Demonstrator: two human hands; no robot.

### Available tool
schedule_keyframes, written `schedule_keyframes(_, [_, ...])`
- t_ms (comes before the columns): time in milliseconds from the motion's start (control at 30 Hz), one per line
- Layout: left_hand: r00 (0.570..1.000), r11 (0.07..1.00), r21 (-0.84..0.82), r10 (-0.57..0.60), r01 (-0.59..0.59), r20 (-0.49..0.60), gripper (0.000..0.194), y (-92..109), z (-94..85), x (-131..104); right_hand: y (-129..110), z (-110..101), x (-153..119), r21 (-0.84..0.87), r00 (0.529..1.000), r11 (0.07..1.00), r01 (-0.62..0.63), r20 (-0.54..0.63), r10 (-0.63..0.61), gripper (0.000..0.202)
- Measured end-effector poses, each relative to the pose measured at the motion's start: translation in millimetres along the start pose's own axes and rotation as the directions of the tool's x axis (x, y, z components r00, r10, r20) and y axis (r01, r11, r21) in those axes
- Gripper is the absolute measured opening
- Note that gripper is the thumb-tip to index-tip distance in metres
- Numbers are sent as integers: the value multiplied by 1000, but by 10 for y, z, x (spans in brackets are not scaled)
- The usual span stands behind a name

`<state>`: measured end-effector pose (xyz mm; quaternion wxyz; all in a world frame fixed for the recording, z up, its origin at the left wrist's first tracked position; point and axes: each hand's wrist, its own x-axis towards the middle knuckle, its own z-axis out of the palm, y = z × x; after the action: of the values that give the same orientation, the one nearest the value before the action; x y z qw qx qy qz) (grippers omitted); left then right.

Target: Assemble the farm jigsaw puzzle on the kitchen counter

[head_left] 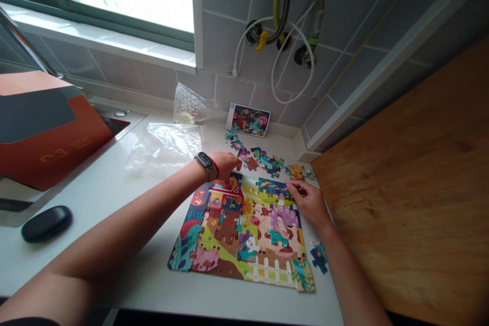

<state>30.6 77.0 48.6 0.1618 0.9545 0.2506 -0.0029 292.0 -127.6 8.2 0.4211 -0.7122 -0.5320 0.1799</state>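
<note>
A colourful farm-animal jigsaw puzzle point(229, 229), largely joined, lies on the white counter in front of me. My left hand point(225, 164), with a dark smart band on its wrist, reaches over the puzzle's upper edge near the red barn. Its thumb points right; the other fingers bend down and are mostly hidden. My right hand point(310, 202) is at the upper right corner, thumb and forefinger pinched at a dark blue puzzle piece point(273, 186) along the top edge. Loose puzzle pieces point(267, 161) are scattered beyond the puzzle, and a few others point(319, 257) lie right of it.
A picture card point(249, 120) leans against the tiled wall. Clear plastic bags point(168, 145) lie left of it. An orange and grey box point(49, 132) and a black oval case point(46, 223) are at left. A wooden panel point(412, 178) borders the right side; hoses point(282, 5) hang above.
</note>
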Motion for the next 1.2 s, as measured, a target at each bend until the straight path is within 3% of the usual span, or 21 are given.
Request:
schedule_keyframes(100, [989,996,91,-20,7,146,52,72,-63,0,-12,3,-7,-12,1000,1000,14,12,-14,42])
schedule_keyframes(333, [986,996,83,-38,25,160,46,138,-110,-2,-70,25,-28,-75,997,995,72,20,-70,34])
schedule_keyframes(700, [956,985,167,-78,31,281,51,212,-226,-13,-56,45,-30,-31,996,995,91,11,-91,28])
schedule_keyframes(967, [959,988,149,-78,38,274,50,179,-209,-5,25,-58,22,-34,970,999,39,-240,-46,35])
schedule_keyframes(1200, [961,996,70,-71,54,268,45,67,-202,5,51,-85,41,-78,940,996,33,-335,-57,35])
